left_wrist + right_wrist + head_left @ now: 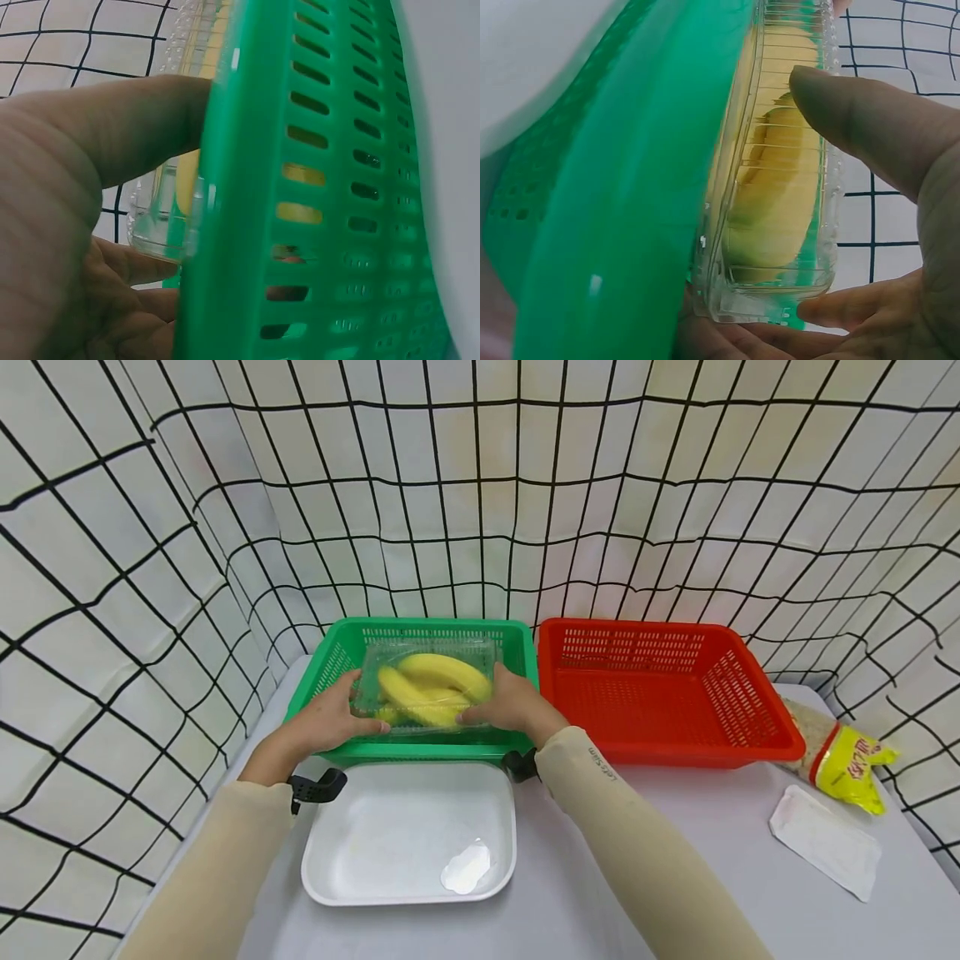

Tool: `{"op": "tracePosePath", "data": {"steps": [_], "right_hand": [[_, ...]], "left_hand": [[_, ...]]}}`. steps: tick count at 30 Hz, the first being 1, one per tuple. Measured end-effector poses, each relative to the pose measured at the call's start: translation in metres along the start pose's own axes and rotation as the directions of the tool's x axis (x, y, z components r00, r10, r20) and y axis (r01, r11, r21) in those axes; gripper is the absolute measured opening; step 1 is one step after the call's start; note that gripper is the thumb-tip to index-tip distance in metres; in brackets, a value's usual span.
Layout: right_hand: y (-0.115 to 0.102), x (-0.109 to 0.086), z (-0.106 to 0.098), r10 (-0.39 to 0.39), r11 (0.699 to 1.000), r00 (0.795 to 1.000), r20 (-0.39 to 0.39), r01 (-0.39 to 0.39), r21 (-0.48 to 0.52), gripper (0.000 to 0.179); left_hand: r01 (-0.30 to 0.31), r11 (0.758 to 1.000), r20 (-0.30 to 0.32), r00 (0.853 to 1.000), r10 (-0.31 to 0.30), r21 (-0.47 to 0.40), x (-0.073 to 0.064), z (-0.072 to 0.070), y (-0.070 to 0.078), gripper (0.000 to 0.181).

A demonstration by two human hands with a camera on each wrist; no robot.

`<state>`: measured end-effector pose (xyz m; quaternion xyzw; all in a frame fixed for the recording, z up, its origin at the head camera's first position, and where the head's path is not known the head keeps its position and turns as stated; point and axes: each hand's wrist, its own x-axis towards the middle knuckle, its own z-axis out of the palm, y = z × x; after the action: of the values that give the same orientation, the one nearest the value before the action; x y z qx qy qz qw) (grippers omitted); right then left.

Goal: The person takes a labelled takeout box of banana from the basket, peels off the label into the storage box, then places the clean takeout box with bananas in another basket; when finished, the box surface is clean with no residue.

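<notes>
A clear plastic box (480, 652) with yellow bananas (442, 670) inside is held between both hands, within the rim of the green basket (420, 750). My left hand (326, 718) grips the box's left end, thumb along its near side. At the other end, my right hand (516, 700) grips it with the thumb on the near side, over the ribbed plastic (780, 247). Fingers of both hands reach under the box's ends in the wrist views. The basket wall partly hides the left fingers in the left wrist view.
Nearest me is a white tray (405, 827) with a shiny pale patch. A red basket (645, 756) stands right of the green one. Beyond it lie a yellow-ended packet (847, 768) and a flat white packet (825, 843). Black netting (517, 481) encloses the table's back and sides.
</notes>
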<state>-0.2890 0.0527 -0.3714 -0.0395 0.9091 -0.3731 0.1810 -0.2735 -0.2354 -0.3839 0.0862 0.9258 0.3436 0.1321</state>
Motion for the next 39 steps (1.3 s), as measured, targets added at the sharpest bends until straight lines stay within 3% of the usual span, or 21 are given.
{"op": "tracePosePath", "data": {"steps": [11, 39], "right_hand": [[-0.003, -0.001, 0.006, 0.015, 0.999, 1.000, 0.014, -0.014, -0.039, 0.111], [-0.006, 0.001, 0.009, 0.054, 0.986, 0.998, 0.031, -0.049, -0.159, 0.096]], "left_hand": [[0.004, 1.000, 0.062, 0.998, -0.002, -0.017, 0.005, -0.004, -0.006, 0.110], [0.020, 0.999, 0.093, 0.995, -0.023, 0.041, 0.013, 0.000, -0.010, 0.111]]}}
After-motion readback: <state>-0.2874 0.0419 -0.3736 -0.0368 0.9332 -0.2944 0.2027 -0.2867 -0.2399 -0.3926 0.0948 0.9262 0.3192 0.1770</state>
